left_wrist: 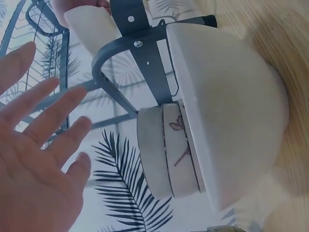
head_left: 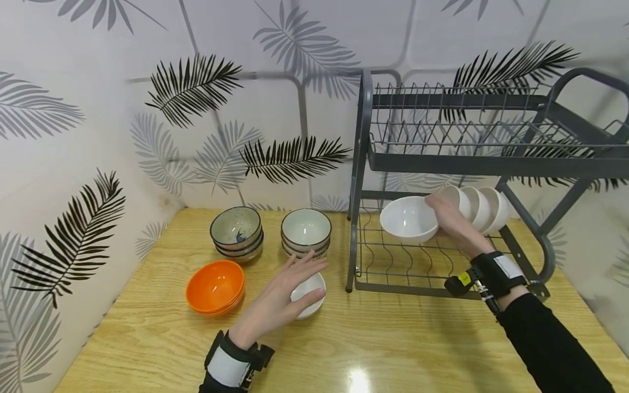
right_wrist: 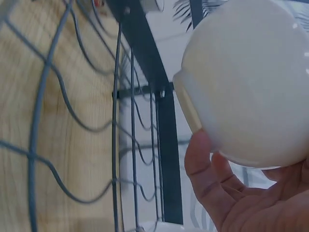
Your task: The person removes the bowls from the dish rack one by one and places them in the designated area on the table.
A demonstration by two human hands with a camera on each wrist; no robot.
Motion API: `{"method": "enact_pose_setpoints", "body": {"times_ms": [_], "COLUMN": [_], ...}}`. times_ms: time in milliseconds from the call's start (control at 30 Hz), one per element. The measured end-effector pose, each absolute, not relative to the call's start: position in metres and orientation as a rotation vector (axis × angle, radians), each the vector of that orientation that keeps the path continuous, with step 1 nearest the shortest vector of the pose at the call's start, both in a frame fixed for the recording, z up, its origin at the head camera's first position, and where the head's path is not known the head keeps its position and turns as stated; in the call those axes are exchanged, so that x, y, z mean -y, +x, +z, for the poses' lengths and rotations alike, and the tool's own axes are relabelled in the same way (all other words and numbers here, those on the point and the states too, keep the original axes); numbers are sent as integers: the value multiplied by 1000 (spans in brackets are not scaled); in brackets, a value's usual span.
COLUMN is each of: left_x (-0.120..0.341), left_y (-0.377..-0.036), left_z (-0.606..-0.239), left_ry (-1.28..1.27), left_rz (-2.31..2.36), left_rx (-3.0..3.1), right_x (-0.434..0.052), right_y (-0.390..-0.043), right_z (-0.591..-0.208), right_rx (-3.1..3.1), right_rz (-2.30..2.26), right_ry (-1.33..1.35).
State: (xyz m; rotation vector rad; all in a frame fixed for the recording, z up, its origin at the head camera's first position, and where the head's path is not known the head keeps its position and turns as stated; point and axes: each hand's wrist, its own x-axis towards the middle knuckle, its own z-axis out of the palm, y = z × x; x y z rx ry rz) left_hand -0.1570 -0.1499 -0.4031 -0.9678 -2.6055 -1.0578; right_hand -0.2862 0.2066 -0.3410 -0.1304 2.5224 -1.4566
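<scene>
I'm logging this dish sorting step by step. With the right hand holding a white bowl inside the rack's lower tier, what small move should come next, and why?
Probably tilt the white bowl and slot it beside the three white bowls already standing on edge in the rack. The right hand holds it just over the wires, and the left hand hovers open over another small white bowl.

Head view: high, facing forward-down, wide over table (head_left: 393,349) and dish rack (head_left: 491,164) at 2 o'clock. Left wrist: close, rotated, rack frame (left_wrist: 125,46) shared. Right wrist: very close, rack wires (right_wrist: 116,145) shared.
</scene>
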Motion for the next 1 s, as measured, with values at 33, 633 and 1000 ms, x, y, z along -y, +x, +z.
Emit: {"method": "enact_pose_setpoints", "body": {"times_ms": [33, 633, 1000], "left_x": [149, 117, 101], "left_y": [-157, -153, -145], "left_z": [-402, -374, -358], "left_ry": [-975, -1168, -1274], "left_rz": [-1050, -775, -531], "left_rx": [2581, 2275, 2281], "right_x": [-206, -182, -161], "right_y": [-284, -241, -213], "right_z": [-341, -348, -357], "right_rx": [-2497, -2252, -2192], "right_rz": [-1474, -1580, -1594], "right_ry": [-146, -305, -357]}}
